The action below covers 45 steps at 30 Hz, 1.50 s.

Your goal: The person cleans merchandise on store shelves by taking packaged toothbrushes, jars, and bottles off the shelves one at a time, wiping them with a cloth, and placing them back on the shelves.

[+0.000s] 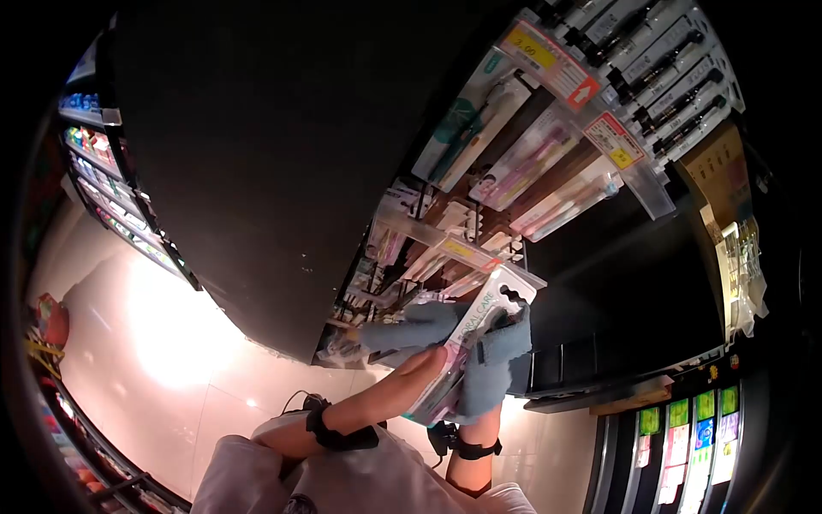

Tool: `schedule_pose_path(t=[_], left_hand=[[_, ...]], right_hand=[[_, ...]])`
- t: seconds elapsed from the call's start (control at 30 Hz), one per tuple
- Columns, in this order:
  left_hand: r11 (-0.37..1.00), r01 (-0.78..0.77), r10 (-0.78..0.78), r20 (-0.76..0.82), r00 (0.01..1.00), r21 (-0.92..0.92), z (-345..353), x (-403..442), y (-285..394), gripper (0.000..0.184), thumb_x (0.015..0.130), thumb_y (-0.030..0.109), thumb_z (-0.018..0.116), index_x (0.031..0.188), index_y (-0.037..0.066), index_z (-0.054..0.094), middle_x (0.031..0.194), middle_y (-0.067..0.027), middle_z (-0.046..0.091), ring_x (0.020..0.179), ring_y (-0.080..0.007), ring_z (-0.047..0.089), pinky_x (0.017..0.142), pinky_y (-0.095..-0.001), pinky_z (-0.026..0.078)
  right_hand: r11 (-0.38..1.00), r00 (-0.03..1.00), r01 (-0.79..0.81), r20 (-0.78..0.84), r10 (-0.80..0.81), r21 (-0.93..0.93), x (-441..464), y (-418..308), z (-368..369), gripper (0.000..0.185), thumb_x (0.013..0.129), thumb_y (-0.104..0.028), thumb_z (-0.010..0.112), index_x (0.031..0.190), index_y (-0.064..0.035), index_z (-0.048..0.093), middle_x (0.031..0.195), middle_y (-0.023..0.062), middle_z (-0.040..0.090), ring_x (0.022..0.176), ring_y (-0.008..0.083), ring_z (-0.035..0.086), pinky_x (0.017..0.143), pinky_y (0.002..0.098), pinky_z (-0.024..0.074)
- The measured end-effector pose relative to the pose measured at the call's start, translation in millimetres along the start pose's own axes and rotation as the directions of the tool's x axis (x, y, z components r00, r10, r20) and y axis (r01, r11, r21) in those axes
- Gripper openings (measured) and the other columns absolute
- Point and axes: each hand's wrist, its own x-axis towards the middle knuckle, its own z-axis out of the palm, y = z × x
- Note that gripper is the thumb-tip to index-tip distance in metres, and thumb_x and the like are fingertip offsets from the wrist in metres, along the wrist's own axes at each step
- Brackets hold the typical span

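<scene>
A toothbrush pack [479,321] with "ORAL CARE" printed on its white card is held at a slant in front of the rack. My right hand [497,364], in a grey-blue glove, grips the pack around its edge. My left hand [411,330], gloved the same way, reaches behind the pack toward the lower hooks with fingers stretched to the left. Part of that hand is hidden by the pack. Near its fingertips hangs a clear plastic package [338,347]; whether they touch is unclear.
Hanging toothbrush packs [527,158] fill the hooks above, with a price tag [531,44] on the rail. Black-handled items [676,81] line the upper right. A dark panel [257,171] borders the rack. Stocked shelves [111,188] stand across the pale tiled floor [205,385].
</scene>
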Motion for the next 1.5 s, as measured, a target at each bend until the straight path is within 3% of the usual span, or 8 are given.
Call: schedule_pose_path(t=[0.1,0.27,0.4,0.53,0.63,1.0,1.07,1.5], left_hand=[[0.999,-0.041,0.041,0.002,0.999,-0.01,-10,8,-31,0.051,0.108,0.037,0.03,0.141,-0.001,0.041,0.133,-0.006,0.051,0.119,-0.011,0.046,0.104,-0.0275,0.037],[0.997,-0.042,0.043,-0.016,0.999,0.065,-9,5,-34,0.048,0.107,0.034,0.034,0.138,-0.002,0.042,0.12,-0.0075,0.057,0.108,-0.0105,0.049,0.097,-0.0263,0.04],[0.989,-0.085,0.088,-0.021,0.996,0.121,-9,3,-33,0.039,0.107,0.029,0.034,0.127,0.0,0.051,0.099,-0.006,0.06,0.089,-0.0136,0.053,0.082,-0.0317,0.047],[0.985,-0.102,0.112,-0.067,0.991,0.143,-7,3,-24,0.034,0.107,0.026,0.037,0.122,0.001,0.053,0.091,-0.0095,0.06,0.079,-0.0182,0.053,0.075,-0.0356,0.047],[0.883,-0.36,0.422,-0.172,0.89,0.3,-6,8,-25,0.026,0.103,0.02,0.044,0.117,-0.001,0.053,0.087,-0.0176,0.057,0.076,-0.029,0.054,0.073,-0.0382,0.046],[0.596,-0.321,0.524,-0.054,0.85,0.736,-6,-4,-23,0.028,0.096,0.02,0.053,0.113,-0.003,0.054,0.094,-0.0245,0.058,0.085,-0.0421,0.057,0.072,-0.0472,0.045],[0.542,-0.313,0.57,-0.067,0.819,0.78,-5,-7,-17,0.026,0.096,0.017,0.05,0.115,-0.001,0.052,0.1,-0.0243,0.055,0.086,-0.0459,0.051,0.076,-0.0507,0.041],[0.327,-0.167,0.67,-0.104,0.735,0.93,-11,-7,-21,0.041,0.092,0.016,0.051,0.129,-0.002,0.05,0.105,-0.0196,0.054,0.09,-0.0392,0.054,0.078,-0.0467,0.041]], right_hand=[[0.987,0.994,0.094,0.068,-0.086,-0.129,-7,3,3,0.032,0.097,-0.023,0.055,0.124,-0.0043,0.053,0.117,0.0109,0.061,0.101,0.0214,0.06,0.086,0.0377,0.0503],[0.727,0.997,0.011,-0.059,0.04,0.687,10,13,7,0.037,0.099,-0.028,0.052,0.13,-0.0072,0.049,0.122,0.0104,0.059,0.107,0.0229,0.06,0.092,0.038,0.0497],[0.385,0.977,0.014,-0.095,0.193,0.923,13,20,13,0.041,0.101,-0.031,0.049,0.135,-0.0096,0.045,0.126,0.0099,0.056,0.112,0.0241,0.059,0.096,0.0383,0.0493],[0.503,0.987,-0.09,0.009,0.162,0.86,11,40,25,0.041,0.097,-0.021,0.055,0.133,-0.0037,0.047,0.124,0.0096,0.056,0.113,0.0204,0.055,0.099,0.0351,0.0436],[0.899,0.993,0.111,-0.073,-0.088,0.423,12,32,34,0.043,0.089,-0.01,0.061,0.13,-0.0003,0.049,0.121,0.008,0.057,0.109,0.0151,0.053,0.097,0.0304,0.0417],[0.698,0.991,0.102,-0.134,-0.008,0.709,-3,28,23,0.044,0.098,-0.029,0.056,0.132,-0.0025,0.046,0.127,0.0106,0.056,0.113,0.0215,0.056,0.098,0.0342,0.0461],[0.948,0.968,0.252,-0.057,-0.245,0.193,-2,25,31,0.05,0.09,-0.014,0.063,0.133,0.0006,0.042,0.122,0.009,0.055,0.11,0.0195,0.053,0.095,0.0307,0.0436],[0.87,0.998,0.046,-0.049,-0.025,0.491,5,-12,39,0.018,0.084,0.0,0.057,0.102,0.005,0.058,0.107,0.01,0.062,0.094,0.0173,0.059,0.084,0.0282,0.0455]])
